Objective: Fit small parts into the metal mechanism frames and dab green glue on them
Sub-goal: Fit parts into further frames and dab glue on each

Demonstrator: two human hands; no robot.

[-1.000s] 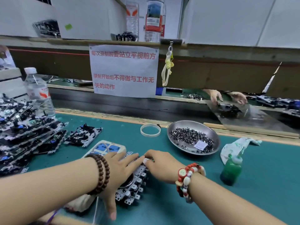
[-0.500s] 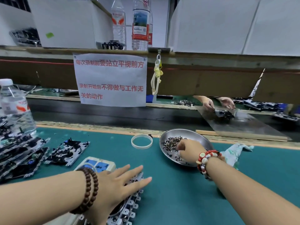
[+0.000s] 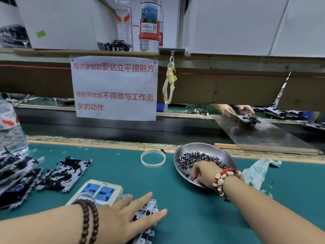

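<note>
Head view: left hand (image 3: pixel 126 219) lies flat, fingers straight, pressing the metal frame (image 3: pixel 149 211). Right hand (image 3: pixel 204 174) reaches into the dish (image 3: pixel 198 147) of small parts (image 3: pixel 197 158); its grip cannot be told.

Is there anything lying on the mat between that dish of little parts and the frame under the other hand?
Nothing visible. Bare green mat lies between the dish and the frame under the left hand. The white ring sits off to the side.

Teal-topped bench (image 3: pixel 202 217), wooden shelf (image 3: pixel 228 58) above, seemingly white boxes (image 3: pixel 246 23).
</note>
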